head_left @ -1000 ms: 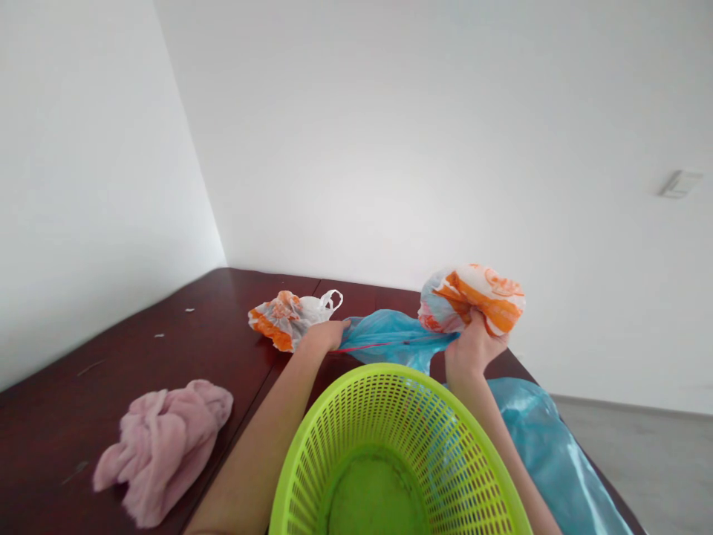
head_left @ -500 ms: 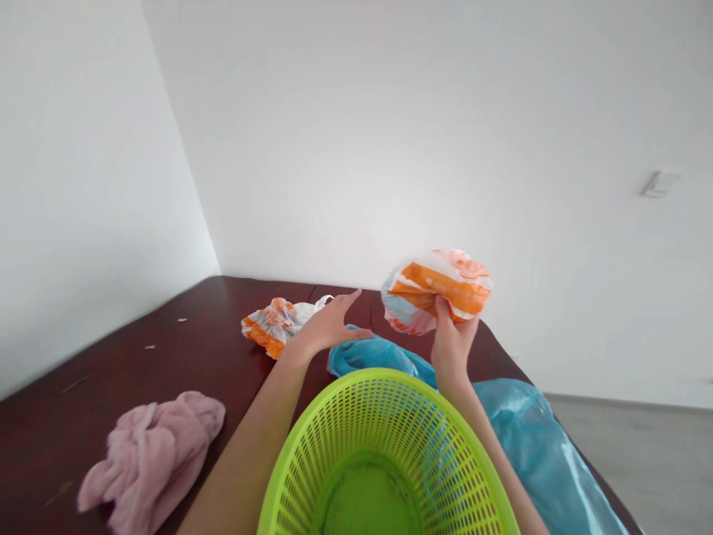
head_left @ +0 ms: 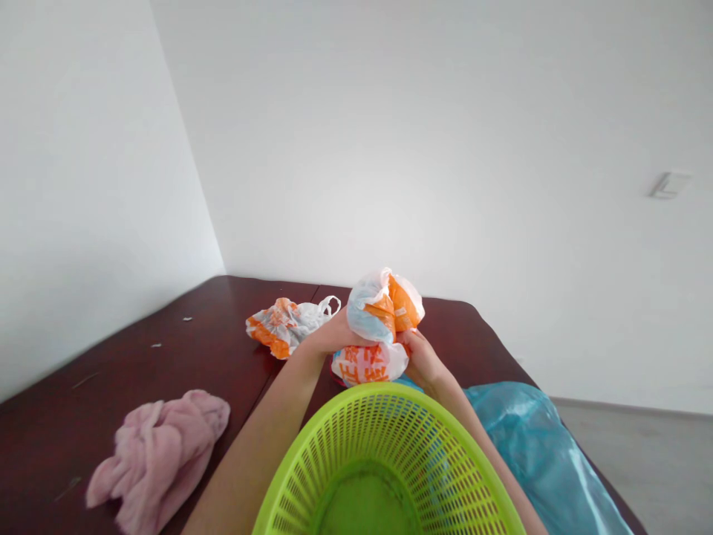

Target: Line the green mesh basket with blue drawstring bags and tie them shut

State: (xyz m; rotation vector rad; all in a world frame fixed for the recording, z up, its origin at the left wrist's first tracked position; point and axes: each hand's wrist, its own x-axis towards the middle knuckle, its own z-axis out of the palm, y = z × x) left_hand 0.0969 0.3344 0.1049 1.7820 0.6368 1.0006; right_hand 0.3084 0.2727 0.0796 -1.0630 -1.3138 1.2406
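Observation:
A crumpled white and orange plastic bag (head_left: 405, 303) is held up between both hands, beyond the far rim of a green plastic basket (head_left: 384, 392). My right hand (head_left: 422, 358) grips the bag's lower right side, its fingers closed on the film. On the other side, my left hand (head_left: 336, 334) clasps the bag from the left, with most of its fingers hidden by the film. Left of that hand, a second white and orange plastic bag (head_left: 284, 323) lies crumpled on the table, its handle loops sticking up. The basket shows nothing inside.
A pink cloth (head_left: 167, 453) lies bunched on the dark red table (head_left: 223, 319) at the left. Blue plastic film (head_left: 535, 438) spreads along the right edge. Small white scraps (head_left: 188, 319) dot the left side, and white walls stand behind and left.
My right hand has brought the bag left and down. My left hand, which was open and apart, now clasps it too. The bag is squeezed into a narrower bundle.

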